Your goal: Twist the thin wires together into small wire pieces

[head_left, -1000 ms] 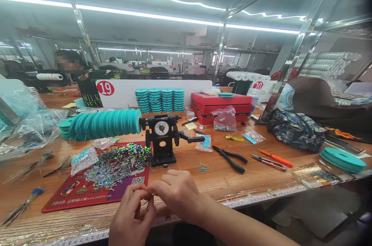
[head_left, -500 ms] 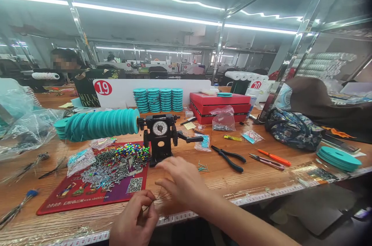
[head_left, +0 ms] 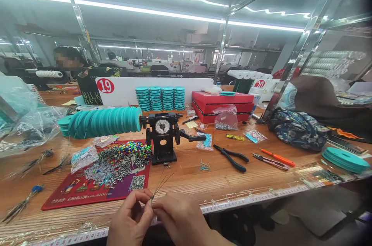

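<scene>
At the front edge of the table, my left hand (head_left: 132, 217) is closed, thumb and forefinger pinching a few thin dark wires (head_left: 158, 188). My right hand (head_left: 181, 215) is closed against it, its fingertips at the base of the same wires; the exact contact is partly hidden. The wires fan upward from the pinch. Beyond their tips, small metal pieces (head_left: 166, 164) lie by the black winding machine (head_left: 164, 141) with its dial and crank. Teal foam spools (head_left: 107, 122) are lined up on its shaft. The red mat (head_left: 69, 195) bears loose beads (head_left: 132, 148) and metal swivels (head_left: 123, 168).
To the right lie black-handled pliers (head_left: 231, 157), tweezers (head_left: 270, 162), an orange tool (head_left: 277, 157) and small teal pieces (head_left: 205, 166). Behind stand stacked teal spools (head_left: 159, 98) and a red box (head_left: 222, 106). Wire bundles (head_left: 23, 203) lie at left. A person (head_left: 69, 60) sits beyond.
My right hand has come down and left from near the winding machine to join my left hand at the wires. The view has shifted slightly.
</scene>
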A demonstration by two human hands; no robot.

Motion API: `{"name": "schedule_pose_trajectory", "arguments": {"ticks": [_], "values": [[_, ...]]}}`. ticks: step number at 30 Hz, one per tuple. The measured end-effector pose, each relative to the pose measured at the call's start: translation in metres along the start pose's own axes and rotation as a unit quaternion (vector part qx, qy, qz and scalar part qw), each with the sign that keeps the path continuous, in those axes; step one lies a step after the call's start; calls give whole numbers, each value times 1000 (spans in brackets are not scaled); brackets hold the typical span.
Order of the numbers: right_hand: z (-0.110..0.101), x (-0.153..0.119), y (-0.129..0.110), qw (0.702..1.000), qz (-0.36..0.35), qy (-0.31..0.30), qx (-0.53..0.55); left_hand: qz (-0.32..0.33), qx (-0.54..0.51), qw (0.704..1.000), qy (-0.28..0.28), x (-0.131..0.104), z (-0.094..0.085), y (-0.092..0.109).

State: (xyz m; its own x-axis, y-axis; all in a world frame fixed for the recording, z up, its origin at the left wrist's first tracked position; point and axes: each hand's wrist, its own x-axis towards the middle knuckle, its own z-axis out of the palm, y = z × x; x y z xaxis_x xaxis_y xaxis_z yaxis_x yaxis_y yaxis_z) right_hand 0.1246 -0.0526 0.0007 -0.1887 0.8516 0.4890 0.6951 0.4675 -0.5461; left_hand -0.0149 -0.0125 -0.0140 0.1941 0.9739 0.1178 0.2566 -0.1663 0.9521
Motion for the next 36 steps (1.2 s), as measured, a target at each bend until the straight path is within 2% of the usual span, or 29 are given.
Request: {"name": "schedule_pose_trajectory", "arguments": {"ticks": [2,3,6,9,12,15,17,18,19,21,23,25,27,30,33,34,36], "values": [[-8,2,0,988,-78,55,-119,26,45,999,-4,0,-1,2],[-13,4,0,980,-109,58,-155,39,66,997,-8,-1,-2,4],[-23,17,3,964,-178,9,-199,76,133,988,-21,-2,-3,10],[-25,30,8,952,-202,-26,-227,123,205,971,-10,-1,-3,15],[-23,42,13,962,-160,-54,-215,207,273,938,48,1,-1,13],[-23,53,17,977,-94,-86,-173,332,348,868,124,4,2,6],[-25,60,18,984,-54,-127,-115,413,369,819,146,5,4,1],[-27,62,19,984,-31,-154,-80,432,367,811,142,5,5,-1],[-29,63,19,983,-9,-175,-54,426,357,821,133,5,5,-2],[-33,59,15,985,18,-162,-55,339,315,881,94,3,3,-2],[-35,49,9,992,34,-83,-92,207,241,947,51,2,0,0],[-33,35,1,993,59,-9,-105,96,162,982,26,1,-4,3],[-26,22,-6,994,91,-3,-66,25,85,996,12,2,-6,6],[-7,12,-8,985,154,-50,58,-35,-14,999,-5,3,-5,7],[8,11,-5,939,239,-113,223,-60,-56,997,6,3,-2,7],[11,10,-4,933,234,-121,245,-61,-57,996,12,2,-2,8],[10,8,-2,965,153,-101,189,-51,-47,997,16,2,-4,9]]}}
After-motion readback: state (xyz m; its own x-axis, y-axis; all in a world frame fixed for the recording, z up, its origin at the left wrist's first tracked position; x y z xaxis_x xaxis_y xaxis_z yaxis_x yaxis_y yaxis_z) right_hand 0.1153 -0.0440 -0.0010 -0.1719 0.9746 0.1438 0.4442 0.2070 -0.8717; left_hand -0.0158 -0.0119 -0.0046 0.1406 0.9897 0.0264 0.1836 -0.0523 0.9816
